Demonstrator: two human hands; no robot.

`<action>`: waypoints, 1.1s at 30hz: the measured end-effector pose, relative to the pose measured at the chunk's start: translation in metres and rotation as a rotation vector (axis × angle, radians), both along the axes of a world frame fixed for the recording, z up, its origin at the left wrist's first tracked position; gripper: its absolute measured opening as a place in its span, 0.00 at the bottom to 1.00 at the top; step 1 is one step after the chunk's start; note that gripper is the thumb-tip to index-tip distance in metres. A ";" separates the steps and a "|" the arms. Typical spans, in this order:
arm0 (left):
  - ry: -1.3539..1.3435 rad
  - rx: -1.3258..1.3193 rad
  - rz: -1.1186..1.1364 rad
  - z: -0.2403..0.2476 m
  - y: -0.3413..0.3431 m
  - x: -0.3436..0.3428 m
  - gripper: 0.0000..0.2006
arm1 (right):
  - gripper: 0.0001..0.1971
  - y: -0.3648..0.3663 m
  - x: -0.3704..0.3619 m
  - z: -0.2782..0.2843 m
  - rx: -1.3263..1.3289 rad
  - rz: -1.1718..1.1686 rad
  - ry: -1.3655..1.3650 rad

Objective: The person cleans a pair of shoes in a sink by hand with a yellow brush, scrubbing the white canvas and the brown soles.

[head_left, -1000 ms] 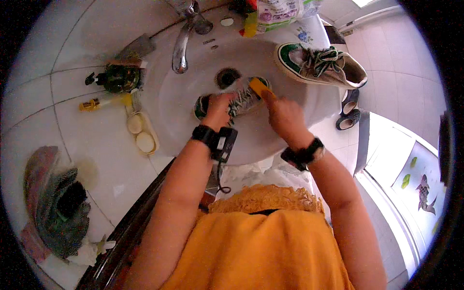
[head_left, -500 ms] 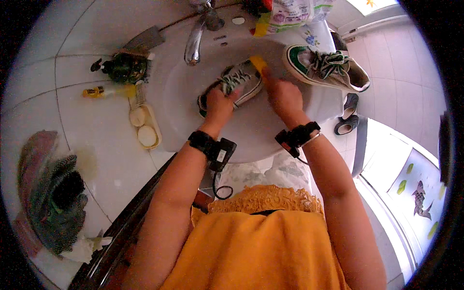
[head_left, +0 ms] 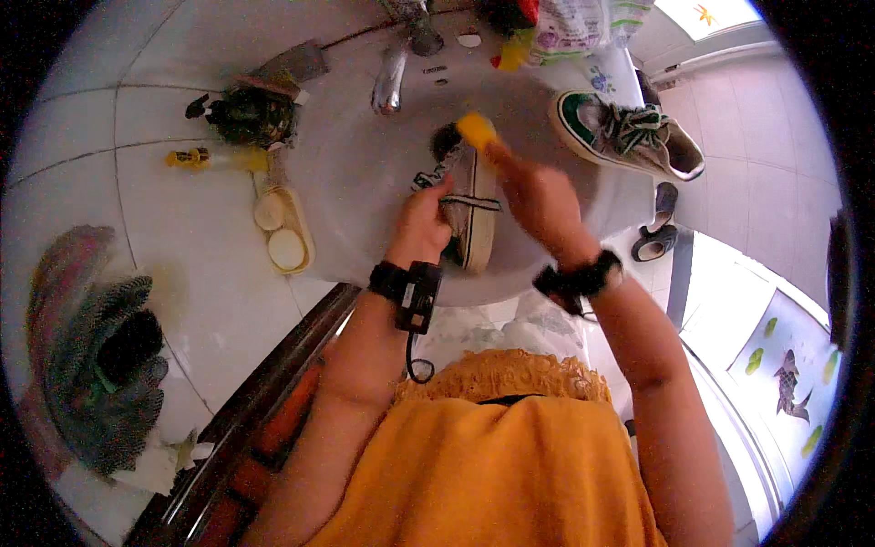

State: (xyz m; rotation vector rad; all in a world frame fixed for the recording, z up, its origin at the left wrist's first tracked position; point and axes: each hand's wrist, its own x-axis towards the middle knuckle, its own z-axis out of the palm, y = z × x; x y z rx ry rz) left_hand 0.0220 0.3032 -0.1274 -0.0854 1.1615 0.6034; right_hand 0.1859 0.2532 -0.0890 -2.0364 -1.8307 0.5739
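My left hand (head_left: 421,226) is closed around a sneaker (head_left: 479,232) in the white washbasin (head_left: 351,219). The sneaker is tipped on its side, its pale sole edge facing right and a striped lace hanging across it. My right hand (head_left: 545,202) grips a yellow brush (head_left: 477,132) at the far end of the sneaker; its bristles cannot be made out clearly. A second sneaker (head_left: 629,135), pale with green patches and striped laces, rests on the basin's right rim, apart from both hands.
A chrome faucet (head_left: 390,80) rises at the back of the basin. Left of it are a dark pump bottle (head_left: 251,114), a yellow-capped tube (head_left: 210,159) and a soap dish (head_left: 296,228). A printed plastic bag (head_left: 588,27) sits at the back right. Dark shoes (head_left: 654,242) stand on the floor.
The sneaker in my left hand has turned from slanting sole-down to lying on its side, roughly lengthwise. My right hand and the yellow brush have shifted slightly, still at its far end.
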 end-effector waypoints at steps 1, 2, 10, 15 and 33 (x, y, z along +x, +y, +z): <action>0.009 -0.002 0.015 -0.002 0.000 -0.005 0.10 | 0.21 -0.019 -0.010 0.005 -0.013 0.080 0.010; 0.009 0.022 0.019 -0.003 -0.003 -0.009 0.10 | 0.20 -0.039 -0.020 0.018 -0.059 0.174 -0.068; -0.109 0.119 -0.012 -0.003 -0.010 -0.013 0.13 | 0.21 0.018 0.013 -0.007 0.018 0.014 -0.094; 0.040 0.361 -0.343 0.006 -0.015 -0.035 0.14 | 0.20 -0.043 -0.022 0.020 -0.115 0.166 -0.146; -0.016 0.196 -0.248 0.009 -0.037 -0.012 0.13 | 0.21 -0.088 -0.008 0.078 -0.278 0.167 -0.083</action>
